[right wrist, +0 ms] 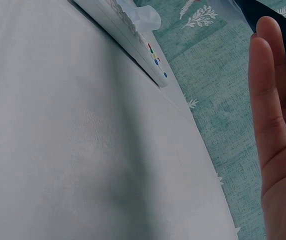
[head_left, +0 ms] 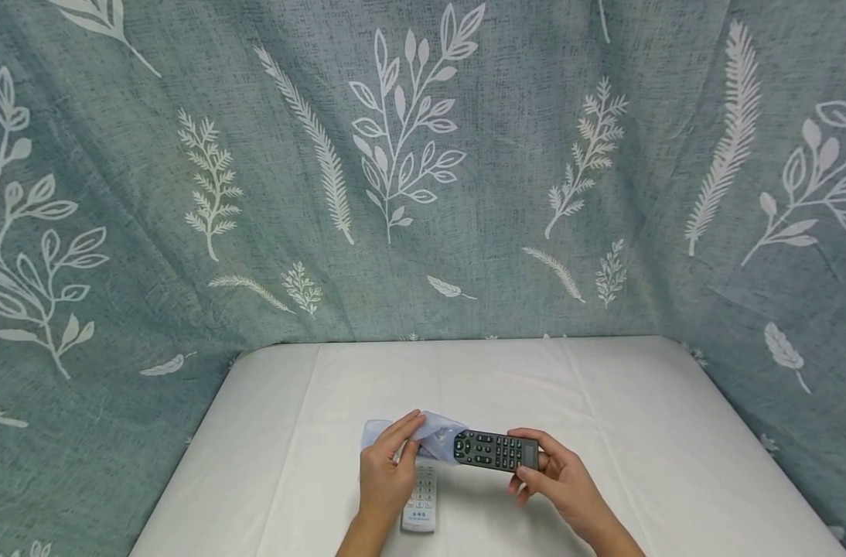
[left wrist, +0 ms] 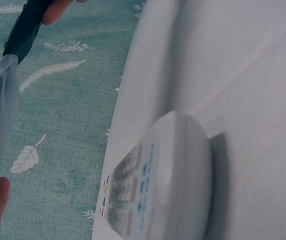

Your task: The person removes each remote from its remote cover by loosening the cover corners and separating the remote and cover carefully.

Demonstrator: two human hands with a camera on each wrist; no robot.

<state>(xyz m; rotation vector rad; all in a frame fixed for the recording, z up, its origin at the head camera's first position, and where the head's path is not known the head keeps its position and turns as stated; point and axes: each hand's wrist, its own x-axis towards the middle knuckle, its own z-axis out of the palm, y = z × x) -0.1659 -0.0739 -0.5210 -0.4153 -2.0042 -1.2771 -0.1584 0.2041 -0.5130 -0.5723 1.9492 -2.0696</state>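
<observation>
- Head view: hands are working near the near edge of a white table (head_left: pixel 604 387). The right hand (head_left: pixel 558 480) is gripping the right end of a black remote (head_left: pixel 496 450), fingers curled round it, holding it level just above the cloth. The left hand (head_left: pixel 388 468) is pinching a clear plastic sleeve (head_left: pixel 430 437) that is covering the black remote's left end. A white remote (head_left: pixel 421 499) is lying flat on the table, partly under the left hand. A leaf-patterned curtain (head_left: pixel 423 170) is hanging along the far side.
- Left wrist view: the white remote (left wrist: pixel 158 185) is resting on the table (left wrist: pixel 253 75); the plastic sleeve (left wrist: pixel 0 115) is hanging at far left with the black remote (left wrist: pixel 25 27) entering it.
- Right wrist view: the right hand's fingers (right wrist: pixel 270 100) are lying against the black remote (right wrist: pixel 265 12); the white remote (right wrist: pixel 128 35) is lying on the table (right wrist: pixel 58 150).
</observation>
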